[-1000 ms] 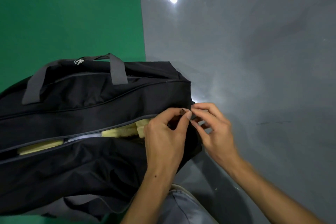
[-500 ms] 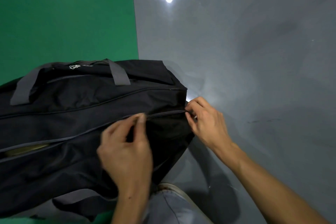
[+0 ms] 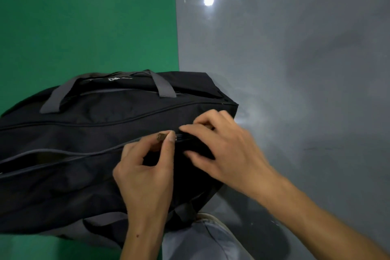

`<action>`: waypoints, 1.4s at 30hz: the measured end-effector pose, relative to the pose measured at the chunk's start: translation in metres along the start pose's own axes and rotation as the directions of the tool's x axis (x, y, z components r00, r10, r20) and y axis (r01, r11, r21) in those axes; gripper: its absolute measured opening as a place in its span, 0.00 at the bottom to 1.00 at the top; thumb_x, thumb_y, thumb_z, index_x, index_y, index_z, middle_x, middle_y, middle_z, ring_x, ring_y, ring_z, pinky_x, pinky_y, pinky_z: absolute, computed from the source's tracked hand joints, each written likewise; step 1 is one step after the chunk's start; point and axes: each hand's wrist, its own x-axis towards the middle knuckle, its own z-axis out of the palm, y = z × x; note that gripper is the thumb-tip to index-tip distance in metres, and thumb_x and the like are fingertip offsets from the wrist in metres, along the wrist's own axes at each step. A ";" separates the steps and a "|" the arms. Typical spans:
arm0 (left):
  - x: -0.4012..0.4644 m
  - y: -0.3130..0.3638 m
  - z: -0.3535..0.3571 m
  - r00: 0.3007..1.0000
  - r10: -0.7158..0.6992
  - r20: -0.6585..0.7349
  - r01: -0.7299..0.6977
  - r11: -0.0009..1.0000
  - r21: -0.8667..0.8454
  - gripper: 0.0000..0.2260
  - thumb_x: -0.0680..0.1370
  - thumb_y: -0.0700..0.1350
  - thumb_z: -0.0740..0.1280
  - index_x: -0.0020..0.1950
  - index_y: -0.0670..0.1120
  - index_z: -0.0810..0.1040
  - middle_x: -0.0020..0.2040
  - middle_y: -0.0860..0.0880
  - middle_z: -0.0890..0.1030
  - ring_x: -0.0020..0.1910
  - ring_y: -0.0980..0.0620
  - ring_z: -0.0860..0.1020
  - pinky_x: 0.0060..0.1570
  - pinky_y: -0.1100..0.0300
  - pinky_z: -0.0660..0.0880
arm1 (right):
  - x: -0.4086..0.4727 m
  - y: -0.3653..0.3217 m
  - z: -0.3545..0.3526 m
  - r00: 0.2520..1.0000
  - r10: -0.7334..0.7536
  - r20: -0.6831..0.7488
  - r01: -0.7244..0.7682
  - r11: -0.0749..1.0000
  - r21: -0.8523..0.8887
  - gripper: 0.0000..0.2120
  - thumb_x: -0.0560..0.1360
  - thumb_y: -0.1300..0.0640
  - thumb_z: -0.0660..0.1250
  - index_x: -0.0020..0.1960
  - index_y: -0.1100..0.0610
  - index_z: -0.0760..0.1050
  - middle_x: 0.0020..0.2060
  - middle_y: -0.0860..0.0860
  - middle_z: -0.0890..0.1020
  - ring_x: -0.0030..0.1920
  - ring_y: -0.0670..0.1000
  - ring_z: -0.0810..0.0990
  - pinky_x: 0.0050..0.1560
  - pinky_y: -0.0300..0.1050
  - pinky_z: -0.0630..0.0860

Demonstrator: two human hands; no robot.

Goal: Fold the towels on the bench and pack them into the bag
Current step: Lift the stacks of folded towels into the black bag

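Note:
A black duffel bag [image 3: 88,131] with grey handles lies across the lower left. Its top zipper is closed at the right end, and a narrow gap [image 3: 40,157] is open toward the left. Inside the gap is only darkness, and I cannot make out any towels. My left hand [image 3: 145,167] pinches the brown zipper pull [image 3: 161,137] between thumb and forefinger. Just to its right, my right hand [image 3: 223,148] grips the bag's fabric over the closed stretch of zipper, fingers above it and thumb below.
The bag lies half on a green surface [image 3: 84,23] and half on a glossy grey floor [image 3: 295,69] that reflects a lamp. My grey trouser leg and a light shoe [image 3: 209,219] show below the bag's right end.
My left hand drew the zipper pull leftward from the bag's right end, closing over the yellow towels. My right hand moved from the bag's end onto its top, close to the left hand.

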 end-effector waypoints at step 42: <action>0.136 -0.103 -0.247 0.818 -0.279 -0.502 0.488 0.800 0.350 0.10 0.75 0.56 0.77 0.47 0.50 0.86 0.51 0.45 0.87 0.54 0.40 0.84 0.51 0.50 0.79 | 0.087 -0.151 0.048 0.941 -0.339 0.001 0.339 0.940 -0.028 0.05 0.80 0.54 0.72 0.51 0.54 0.78 0.48 0.47 0.76 0.47 0.53 0.77 0.34 0.56 0.78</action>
